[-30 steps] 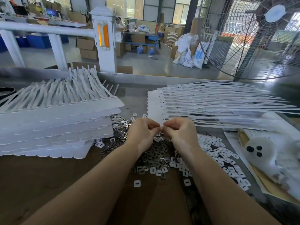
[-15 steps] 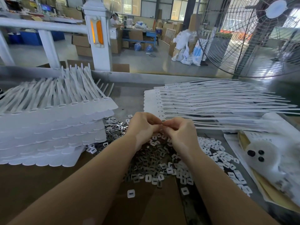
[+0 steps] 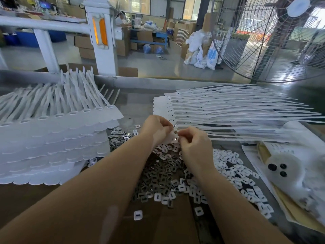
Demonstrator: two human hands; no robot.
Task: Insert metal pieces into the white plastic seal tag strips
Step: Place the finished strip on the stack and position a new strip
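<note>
We note no bins; metal pieces (image 3: 158, 175) heaped loose on table (image 3: 137, 106). Left hand (image 3: 154, 129) and right hand (image 3: 193, 143) curled, both pinching near strip (image 3: 173, 138); piece in fingertips not discernible.

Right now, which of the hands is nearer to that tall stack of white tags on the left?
The left hand. It sits just right of the stack of white tags; the right hand is farther right, beyond it.

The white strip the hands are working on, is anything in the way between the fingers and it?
Nothing visible is in the way. The left hand and right hand both already pinch the end of the white strip, above the pile of metal pieces. Whether a metal piece sits between the fingertips is too small to tell.
</note>
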